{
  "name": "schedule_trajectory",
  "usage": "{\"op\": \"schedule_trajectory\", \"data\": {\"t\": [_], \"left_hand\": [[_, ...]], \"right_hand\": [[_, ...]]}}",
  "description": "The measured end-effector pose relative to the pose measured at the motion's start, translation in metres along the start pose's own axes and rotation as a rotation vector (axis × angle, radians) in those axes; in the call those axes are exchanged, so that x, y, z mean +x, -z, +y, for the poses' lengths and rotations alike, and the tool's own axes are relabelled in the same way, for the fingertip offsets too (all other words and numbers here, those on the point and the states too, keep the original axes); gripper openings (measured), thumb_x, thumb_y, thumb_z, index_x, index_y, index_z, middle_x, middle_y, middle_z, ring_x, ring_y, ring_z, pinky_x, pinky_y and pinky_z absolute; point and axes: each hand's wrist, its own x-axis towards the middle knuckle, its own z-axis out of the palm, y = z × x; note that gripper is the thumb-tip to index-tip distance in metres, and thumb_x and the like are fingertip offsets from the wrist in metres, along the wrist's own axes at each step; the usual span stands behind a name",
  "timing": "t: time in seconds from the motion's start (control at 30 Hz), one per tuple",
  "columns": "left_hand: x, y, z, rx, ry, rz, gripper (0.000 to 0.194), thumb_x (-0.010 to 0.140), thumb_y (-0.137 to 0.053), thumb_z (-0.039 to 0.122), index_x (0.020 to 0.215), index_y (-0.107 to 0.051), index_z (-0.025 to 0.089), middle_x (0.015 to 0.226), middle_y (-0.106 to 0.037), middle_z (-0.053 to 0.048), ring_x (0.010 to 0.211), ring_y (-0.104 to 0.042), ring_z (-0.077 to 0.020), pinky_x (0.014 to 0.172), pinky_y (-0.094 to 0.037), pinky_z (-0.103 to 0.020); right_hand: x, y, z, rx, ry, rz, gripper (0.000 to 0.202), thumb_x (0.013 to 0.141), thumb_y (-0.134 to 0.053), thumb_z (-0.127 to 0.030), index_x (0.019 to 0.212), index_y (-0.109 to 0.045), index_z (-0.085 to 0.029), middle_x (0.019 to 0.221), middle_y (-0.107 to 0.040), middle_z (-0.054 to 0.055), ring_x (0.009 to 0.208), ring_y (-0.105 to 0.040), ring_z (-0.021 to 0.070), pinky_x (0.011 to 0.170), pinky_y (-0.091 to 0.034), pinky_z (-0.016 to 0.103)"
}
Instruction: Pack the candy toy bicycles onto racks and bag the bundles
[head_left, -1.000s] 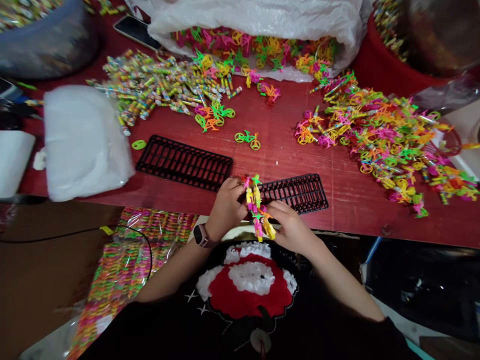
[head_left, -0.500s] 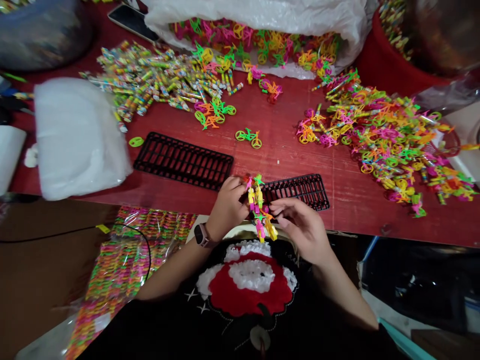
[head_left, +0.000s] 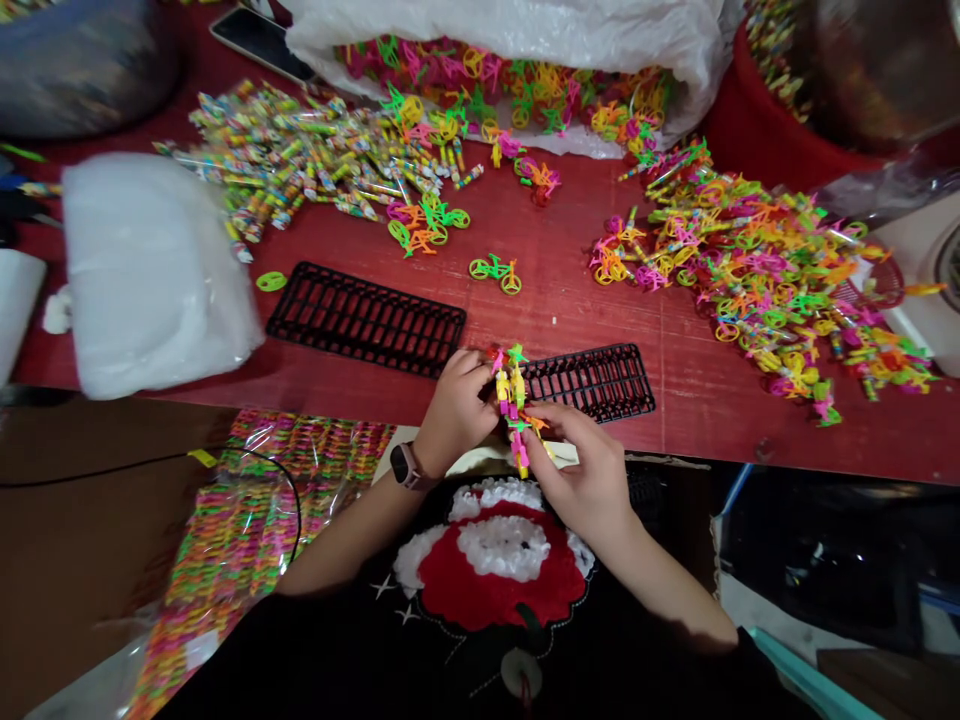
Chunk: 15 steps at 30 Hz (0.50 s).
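Observation:
Close to my chest, at the table's front edge, a bunch of small plastic toys (head_left: 512, 390) in pink, yellow, green and orange stands between my hands. My left hand (head_left: 459, 408), with a watch (head_left: 406, 465) on its wrist, is closed on the bunch from the left. From the right, the thumb and fingers of my right hand (head_left: 589, 468) close on its lower part, partly covering an orange and a yellow piece. The exact shape of the toys is too small to make out. Behind the hands lie two black slatted plastic racks (head_left: 367, 318) (head_left: 592, 383), one on each side.
On the red table (head_left: 555, 215), a green toy bicycle (head_left: 495, 270) lies alone. Farther back are wrapped candy sticks (head_left: 300, 155), a white bag (head_left: 510, 22) of toy bicycles and a mixed heap (head_left: 780, 270) at right. Plastic bags (head_left: 161, 280) are stacked left; a red bucket (head_left: 731, 115) stands back right.
My right hand has moved left and its parted fingers have closed on the lower part of the toy bunch. My left hand keeps its hold. The view has shifted slightly.

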Motion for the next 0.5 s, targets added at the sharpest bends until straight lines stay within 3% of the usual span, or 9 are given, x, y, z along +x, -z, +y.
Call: {"op": "schedule_trajectory", "data": {"t": [0.17, 0.3, 0.4, 0.5], "left_hand": [[0.000, -0.001, 0.001, -0.010, 0.009, 0.004, 0.011, 0.083, -0.066, 0.009, 0.084, -0.064, 0.019, 0.094, -0.065, -0.005, 0.095, -0.058, -0.0243, 0.087, -0.050, -0.038], [-0.001, -0.001, 0.000, 0.002, 0.026, -0.006, 0.010, 0.082, -0.066, 0.010, 0.084, -0.064, 0.020, 0.092, -0.064, -0.005, 0.095, -0.058, -0.0246, 0.086, -0.050, -0.039], [-0.001, 0.000, 0.000, -0.002, 0.027, -0.010, 0.010, 0.083, -0.065, 0.010, 0.085, -0.065, 0.019, 0.094, -0.064, -0.005, 0.096, -0.057, -0.0245, 0.087, -0.050, -0.039], [-0.001, 0.001, 0.002, 0.001, 0.029, -0.009, 0.010, 0.083, -0.065, 0.010, 0.085, -0.064, 0.019, 0.095, -0.065, -0.006, 0.097, -0.058, -0.0251, 0.088, -0.050, -0.039]], "right_hand": [[0.000, -0.006, 0.000, 0.010, 0.014, 0.038, 0.019, 0.096, -0.066, -0.014, 0.111, -0.071, -0.024, 0.116, -0.075, 0.006, 0.108, -0.074, 0.0209, 0.098, -0.064, 0.039], [-0.002, -0.008, 0.004, 0.027, 0.043, 0.005, 0.025, 0.098, -0.062, -0.014, 0.120, -0.068, -0.026, 0.121, -0.074, 0.007, 0.116, -0.071, 0.0226, 0.105, -0.060, 0.043], [-0.005, 0.004, 0.011, 0.132, -0.022, -0.090, 0.043, 0.098, -0.066, -0.019, 0.139, -0.057, -0.028, 0.132, -0.070, 0.009, 0.119, -0.070, 0.0233, 0.105, -0.060, 0.043], [-0.006, 0.028, 0.022, 0.217, -0.041, -0.286, 0.065, 0.094, -0.073, -0.025, 0.153, -0.044, -0.029, 0.148, -0.060, 0.011, 0.132, -0.063, 0.0261, 0.111, -0.056, 0.046]]}}
